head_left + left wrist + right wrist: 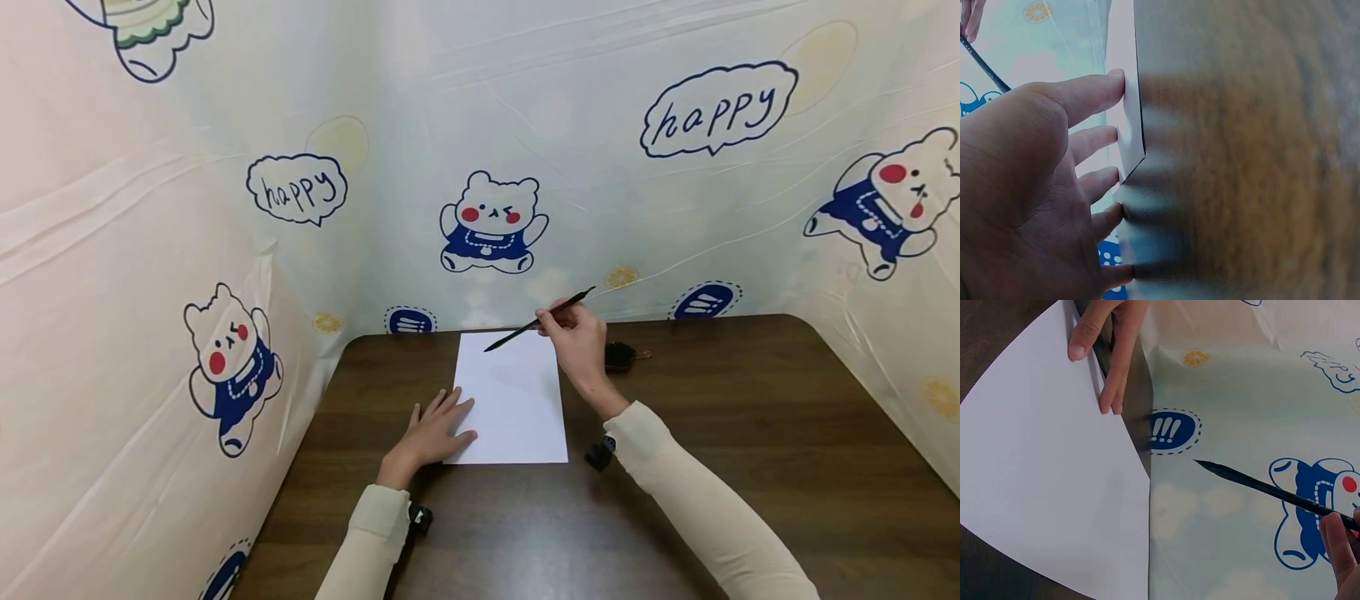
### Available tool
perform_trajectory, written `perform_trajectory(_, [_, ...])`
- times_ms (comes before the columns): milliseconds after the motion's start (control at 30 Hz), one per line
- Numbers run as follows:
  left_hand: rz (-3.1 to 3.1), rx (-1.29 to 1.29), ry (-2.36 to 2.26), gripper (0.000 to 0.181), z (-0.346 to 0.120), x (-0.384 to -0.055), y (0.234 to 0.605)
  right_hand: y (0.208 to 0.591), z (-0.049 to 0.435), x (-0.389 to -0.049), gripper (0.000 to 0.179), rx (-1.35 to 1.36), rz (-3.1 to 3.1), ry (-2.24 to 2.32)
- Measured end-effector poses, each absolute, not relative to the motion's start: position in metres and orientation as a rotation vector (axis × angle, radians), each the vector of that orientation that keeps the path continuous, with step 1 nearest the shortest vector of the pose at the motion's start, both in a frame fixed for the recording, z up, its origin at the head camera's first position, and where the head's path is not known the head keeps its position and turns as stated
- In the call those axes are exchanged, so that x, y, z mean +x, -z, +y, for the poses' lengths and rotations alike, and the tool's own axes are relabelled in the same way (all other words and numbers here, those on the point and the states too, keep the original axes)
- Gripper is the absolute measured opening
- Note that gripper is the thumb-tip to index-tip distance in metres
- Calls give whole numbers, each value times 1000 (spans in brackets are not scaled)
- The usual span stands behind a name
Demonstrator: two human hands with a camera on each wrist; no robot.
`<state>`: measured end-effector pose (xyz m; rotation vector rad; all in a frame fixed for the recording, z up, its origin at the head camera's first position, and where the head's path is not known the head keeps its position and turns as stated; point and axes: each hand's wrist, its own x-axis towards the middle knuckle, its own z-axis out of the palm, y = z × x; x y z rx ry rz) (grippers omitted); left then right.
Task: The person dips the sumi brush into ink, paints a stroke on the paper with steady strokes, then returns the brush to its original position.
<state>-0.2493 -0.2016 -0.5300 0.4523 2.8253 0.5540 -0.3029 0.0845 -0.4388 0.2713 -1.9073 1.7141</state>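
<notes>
A white sheet of paper (pixel 513 400) lies flat on the brown table, its far end close to the back edge. My left hand (pixel 435 429) rests with fingers spread on the sheet's near left side. In the left wrist view, its thumb and some fingertips meet the white paper, while the lower fingers reach past the corner. My right hand (pixel 579 346) pinches a slim black brush pen (pixel 517 332) between thumb and fingers. The pen slants, its dark pointed tip (pixel 1207 465) toward the left, over the upper part of the sheet. No marks show on the paper.
A small black object (pixel 619 357) with a thin brownish end sits on the table just right of my right hand. Printed fabric (pixel 487 100) with bears and "happy" bubbles hangs behind and at both sides of the table (pixel 720 433). Each wrist wears a small black camera.
</notes>
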Motion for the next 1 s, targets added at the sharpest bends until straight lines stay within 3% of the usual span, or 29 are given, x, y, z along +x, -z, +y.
perform_trajectory(1000, [2823,442,-523,68,-203,-253,535,471,58,-308,12,237,-2014,-1682])
